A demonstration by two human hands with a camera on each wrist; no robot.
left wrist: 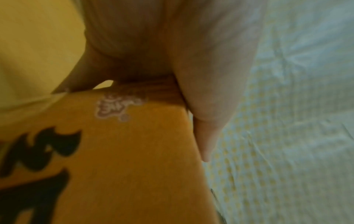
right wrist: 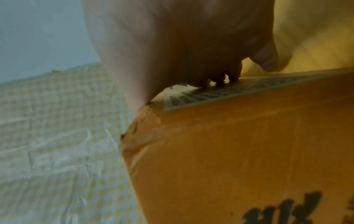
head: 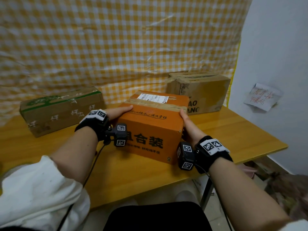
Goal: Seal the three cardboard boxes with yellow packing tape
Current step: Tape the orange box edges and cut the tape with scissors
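- Orange box [head: 153, 124]: mid-table [head: 50, 157], in front of both brown boxes; one [head: 61, 112] behind-left, one [head: 201, 92] behind-right.
- Left hand [head: 119, 113]: clasps the orange box's left end, thumb on top.
- Right hand [head: 187, 125]: clasps its right end.
- Axis: long side runs left-right; printed face toward the person, taped seam [head: 156, 103] up.
- Handling, judged: keep pressure even on both ends, set down square.
- Tape roll: not visible.
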